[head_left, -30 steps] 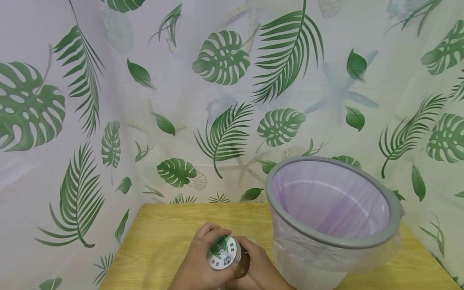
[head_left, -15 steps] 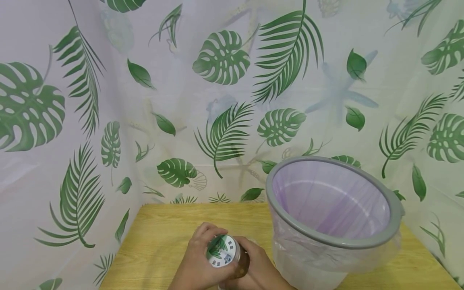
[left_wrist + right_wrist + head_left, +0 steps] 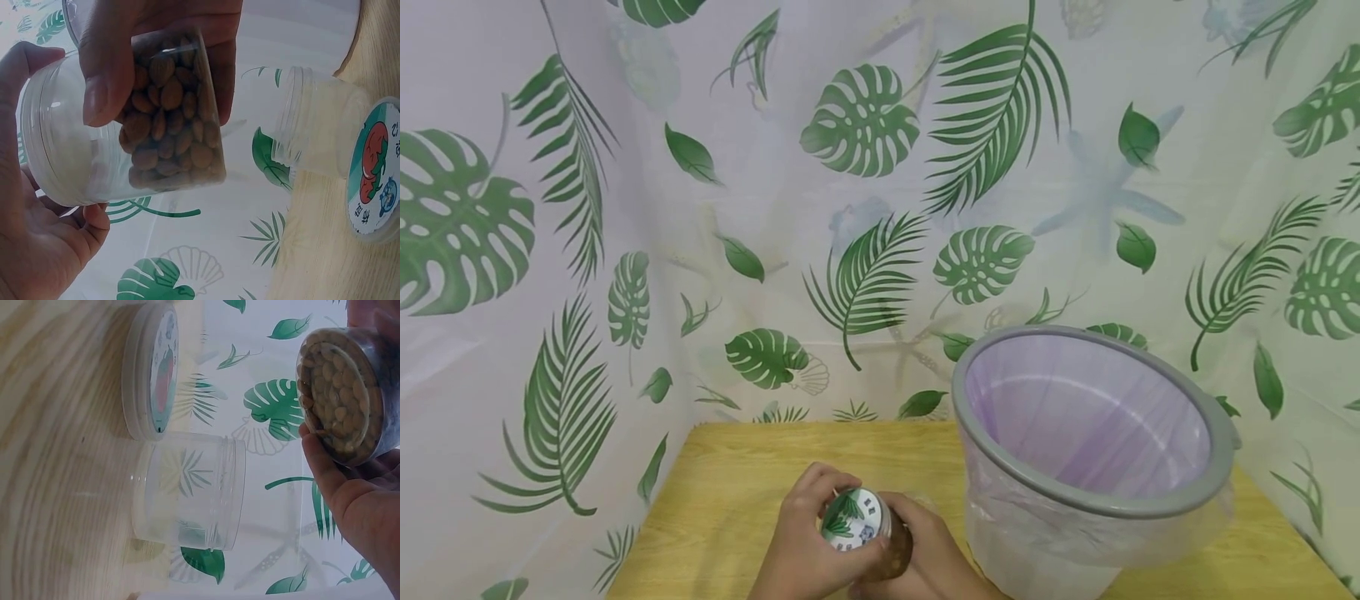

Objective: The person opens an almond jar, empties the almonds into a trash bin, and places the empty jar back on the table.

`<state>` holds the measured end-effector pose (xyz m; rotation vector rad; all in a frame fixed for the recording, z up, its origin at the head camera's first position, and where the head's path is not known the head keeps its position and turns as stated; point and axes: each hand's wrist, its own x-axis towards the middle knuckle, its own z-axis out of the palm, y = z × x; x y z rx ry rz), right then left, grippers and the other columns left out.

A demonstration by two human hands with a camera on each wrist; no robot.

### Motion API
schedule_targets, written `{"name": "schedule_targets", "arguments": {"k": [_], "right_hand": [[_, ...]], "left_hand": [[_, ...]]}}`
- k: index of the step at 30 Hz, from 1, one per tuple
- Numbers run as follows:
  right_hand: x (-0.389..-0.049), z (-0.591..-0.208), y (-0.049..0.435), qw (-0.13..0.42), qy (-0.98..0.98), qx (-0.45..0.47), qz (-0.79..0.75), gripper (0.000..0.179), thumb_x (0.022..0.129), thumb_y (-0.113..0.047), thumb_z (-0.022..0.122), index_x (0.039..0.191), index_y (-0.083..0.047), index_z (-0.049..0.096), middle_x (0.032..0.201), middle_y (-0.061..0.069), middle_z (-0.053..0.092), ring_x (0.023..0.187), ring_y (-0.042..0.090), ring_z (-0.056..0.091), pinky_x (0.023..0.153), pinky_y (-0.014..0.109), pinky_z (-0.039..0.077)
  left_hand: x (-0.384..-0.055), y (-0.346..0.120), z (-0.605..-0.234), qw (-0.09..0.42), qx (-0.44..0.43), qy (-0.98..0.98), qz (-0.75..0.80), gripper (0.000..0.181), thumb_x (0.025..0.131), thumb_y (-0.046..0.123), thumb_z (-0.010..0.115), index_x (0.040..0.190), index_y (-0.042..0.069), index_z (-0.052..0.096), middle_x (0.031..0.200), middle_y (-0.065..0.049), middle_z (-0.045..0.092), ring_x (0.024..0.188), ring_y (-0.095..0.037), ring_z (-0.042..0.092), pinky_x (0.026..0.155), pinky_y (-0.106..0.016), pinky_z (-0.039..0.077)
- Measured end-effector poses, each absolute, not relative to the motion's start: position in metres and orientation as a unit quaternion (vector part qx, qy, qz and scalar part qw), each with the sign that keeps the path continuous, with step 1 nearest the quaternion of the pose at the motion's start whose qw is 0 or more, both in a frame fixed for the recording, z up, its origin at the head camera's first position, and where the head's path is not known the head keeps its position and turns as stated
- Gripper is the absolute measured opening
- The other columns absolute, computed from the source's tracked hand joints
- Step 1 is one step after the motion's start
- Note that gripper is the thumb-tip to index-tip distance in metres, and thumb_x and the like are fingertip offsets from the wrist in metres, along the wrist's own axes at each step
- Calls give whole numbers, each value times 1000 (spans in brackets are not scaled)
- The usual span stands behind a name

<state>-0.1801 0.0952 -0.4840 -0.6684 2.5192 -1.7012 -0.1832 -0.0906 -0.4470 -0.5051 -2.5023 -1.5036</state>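
Observation:
A clear plastic jar [image 3: 169,112] filled with almonds is held tilted between both hands, low in the head view. My left hand [image 3: 801,533] grips its round lid [image 3: 853,521], which has a white label with green leaves, fingers at one side and thumb at the other. My right hand [image 3: 928,542] holds the jar's body, thumb across the clear wall in the left wrist view. From the right wrist view the jar's almond-filled bottom shows, with right fingers along its side. The lid covers the jar's mouth.
A lidless clear jar [image 3: 190,494] stands on the wooden table [image 3: 737,467]. Beside it is a lid [image 3: 164,375] with a red fruit picture. A grey-rimmed bin [image 3: 1221,458] with a purple-tinted liner stands at right. Leaf-printed sheets [image 3: 850,392] hang behind and at the left.
The jar and my left hand have shifted slightly left. The printed lid has turned a little counterclockwise, while my right hand stays round the jar's body.

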Motion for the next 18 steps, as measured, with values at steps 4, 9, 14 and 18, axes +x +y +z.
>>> {"name": "schedule_targets", "arguments": {"k": [4,9,14,18], "right_hand": [[-179,-484,94,14,804,-219,-553,69,68,-46,88,128,-33,56,118,-11,65,101,8,65,83,25,55],[-180,-484,94,18,801,-220,-557,67,69,-46,88,127,-33,56,115,-10,66,95,7,67,78,25,56],[-180,-485,94,27,798,-218,-562,66,68,-45,88,126,-33,57,115,-10,67,94,8,67,77,25,57],[-180,-487,94,19,803,-218,-554,67,68,-45,88,125,-33,57,114,-10,66,95,7,66,78,25,57]], "left_hand": [[-182,-91,-446,95,-162,-844,-503,41,69,47,86,103,35,66,99,14,57,81,-9,55,69,-24,51],[-182,-90,-445,100,-149,-853,-490,41,68,48,86,101,36,65,99,15,57,80,-9,54,67,-24,51],[-182,-89,-445,100,-135,-856,-489,44,67,53,86,101,35,65,99,15,57,79,-11,54,67,-23,51],[-182,-88,-446,89,-131,-853,-498,50,67,56,85,109,39,64,102,14,58,82,-13,53,68,-23,51]]}}
